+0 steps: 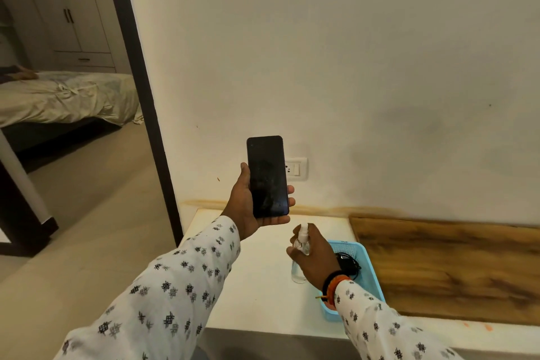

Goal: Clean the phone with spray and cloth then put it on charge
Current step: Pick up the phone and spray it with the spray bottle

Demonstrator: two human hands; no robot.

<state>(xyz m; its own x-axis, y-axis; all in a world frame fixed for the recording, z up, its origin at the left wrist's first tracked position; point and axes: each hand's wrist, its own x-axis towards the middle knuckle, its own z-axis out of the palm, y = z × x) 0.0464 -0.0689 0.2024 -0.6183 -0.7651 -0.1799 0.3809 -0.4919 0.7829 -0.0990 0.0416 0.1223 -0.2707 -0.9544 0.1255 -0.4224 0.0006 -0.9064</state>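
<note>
While held upright above the white table [257, 286] by the left hand [248, 207], fingers curled round its edges, smartphone [267, 177] with dark, smudged screen facing the camera. Just right of and below the phone, clear spray bottle [301, 251] gripped in the right hand [317, 257], nozzle raised toward the glass. Spraying apparently about to start; wiping and charging not yet done, judging by the smears. No cloth in sight. Right of the phone, blue basket [371, 275] holding a black cable [349, 261]; behind the phone, wall socket [295, 168], unused.
</note>
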